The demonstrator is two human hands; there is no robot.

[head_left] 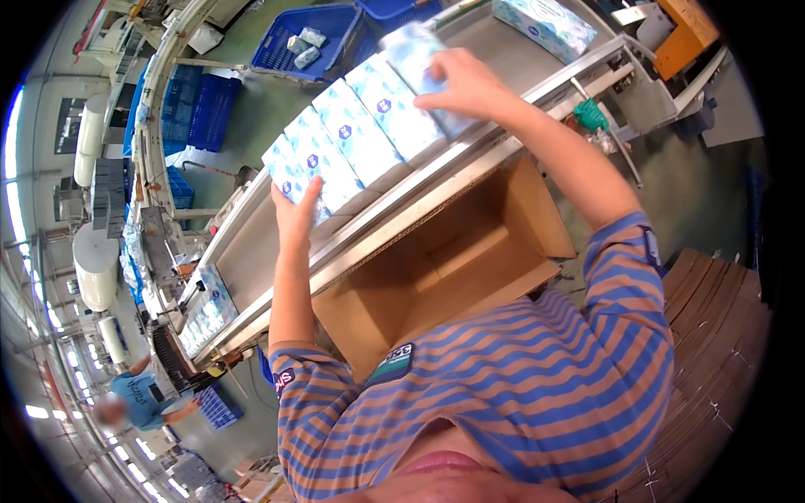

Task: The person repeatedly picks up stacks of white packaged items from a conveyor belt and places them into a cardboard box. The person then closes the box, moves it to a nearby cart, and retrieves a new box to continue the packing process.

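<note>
White-and-blue packs (345, 152) in a row on the belt (254, 267), a hand at each end.
Left hand (293, 216) against the left end pack, thumb spread from fingers; right hand (470, 86) at the blurred right end pack, thumb and fingers parted. Cannot tell if either grips. Open carton (524, 205) on the near side, below the belt; lone pack (545, 27) far right; blue crate (293, 23) beyond the belt, small packs (308, 57) inside.
</note>
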